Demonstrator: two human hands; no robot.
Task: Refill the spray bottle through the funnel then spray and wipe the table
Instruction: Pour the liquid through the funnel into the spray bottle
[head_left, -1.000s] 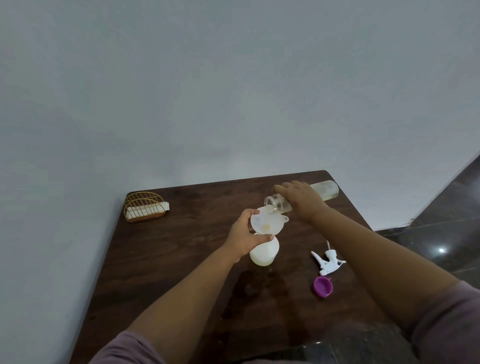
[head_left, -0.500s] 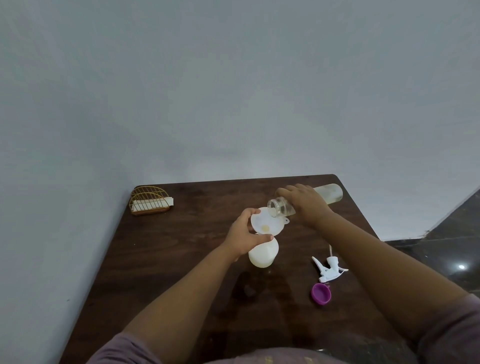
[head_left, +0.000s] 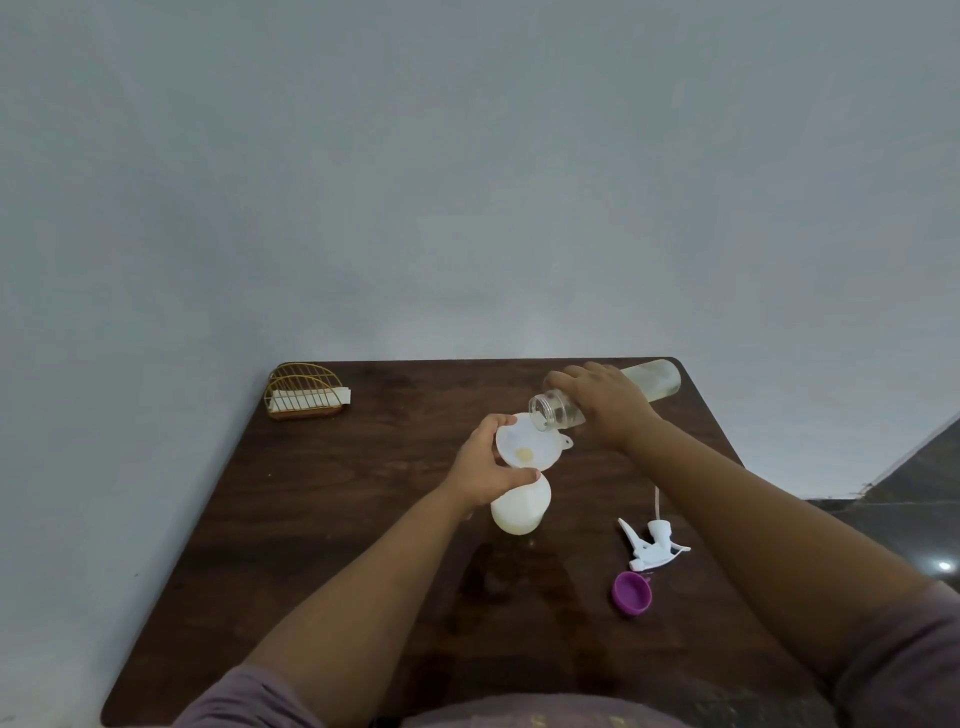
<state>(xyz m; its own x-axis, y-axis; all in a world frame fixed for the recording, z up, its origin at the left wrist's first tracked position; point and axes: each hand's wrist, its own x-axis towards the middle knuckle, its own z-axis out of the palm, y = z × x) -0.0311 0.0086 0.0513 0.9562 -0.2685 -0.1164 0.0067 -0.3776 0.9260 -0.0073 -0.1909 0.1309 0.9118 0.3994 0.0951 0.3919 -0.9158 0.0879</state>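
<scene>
Funnel (head_left: 527, 443) sits in the white bottle (head_left: 519, 506) mid-table (head_left: 337, 519), its rim pinched by the left hand (head_left: 491, 465). Right hand (head_left: 605, 402) grips a clear bottle (head_left: 652, 382), tipped mouth-down over the funnel. Sprayer head (head_left: 652, 543) and purple cap (head_left: 631, 592) lie to the right.

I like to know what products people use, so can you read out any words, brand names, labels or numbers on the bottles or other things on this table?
None can be read.
Clear plastic refill bottle in the right hand: no label shows.
White plastic spray bottle under the white funnel: plain.
White trigger sprayer head and purple round cap: no markings visible.
Gold wire napkin holder: no text.
</scene>
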